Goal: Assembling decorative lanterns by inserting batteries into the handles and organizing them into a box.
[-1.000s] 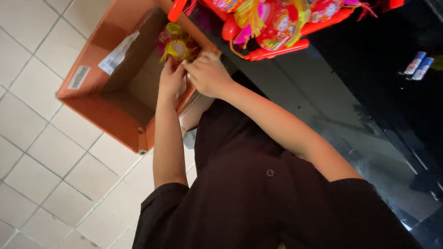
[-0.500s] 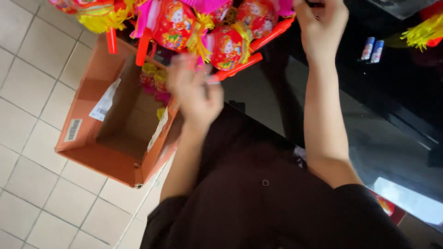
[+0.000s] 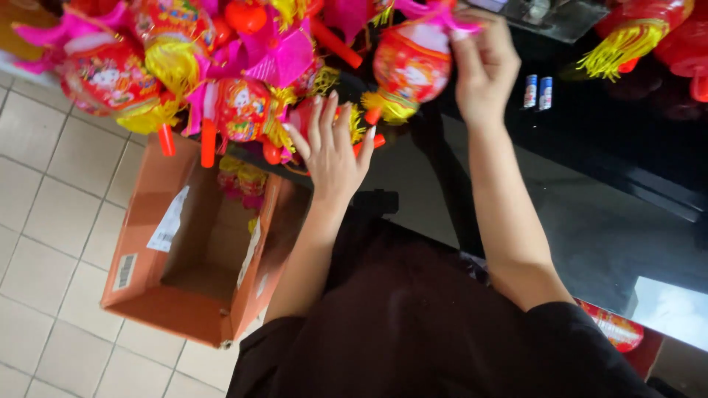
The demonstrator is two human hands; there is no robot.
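Observation:
My right hand [image 3: 483, 63] is raised at the top of the view, fingers pinched on the pink top of a red paper lantern [image 3: 411, 63] with a yellow tassel. My left hand [image 3: 332, 151] hovers lower with fingers spread, holding nothing, just in front of a cluster of red and pink lanterns [image 3: 243, 103] hanging with yellow tassels and red handles. Below the left hand stands an open orange cardboard box [image 3: 147, 273] on the floor, with a few more lanterns [image 3: 242, 180] lying at its far end.
A black glossy counter [image 3: 590, 184] runs along the right, with two small blue-and-white tubes [image 3: 538, 91] on it. More red lanterns [image 3: 641, 29] hang at top right. The floor [image 3: 44, 191] is pale square tiles. A red round item [image 3: 612, 328] lies at lower right.
Both hands rose from the box to the hanging lanterns. The right hand has taken hold of a red lantern's top; the left hand opened and moved up toward the cluster.

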